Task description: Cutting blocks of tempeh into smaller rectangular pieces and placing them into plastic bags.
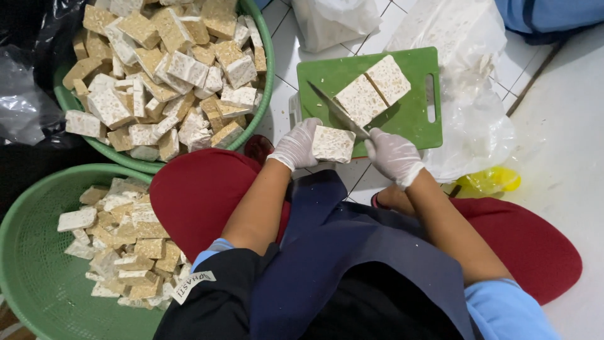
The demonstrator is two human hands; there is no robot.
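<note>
tempeh block (333, 144): squarish slab off the board's near edge, long axis roughly 9-to-3, broad face up
left hand (297, 143): gloved, fingers clamped on the block's 9 o'clock end
right hand (393, 155): gloved, closed on the knife handle, at the block's 3 o'clock
knife (336, 108): blade tip points to 10 o'clock, lying across the board
cutting board (415, 113): green, at 12 o'clock of block, two tempeh slabs (372, 90) on it
basins: cut pieces, upper basin (269, 63) at 10 o'clock, lower basin (25, 252) at 8 o'clock
</note>
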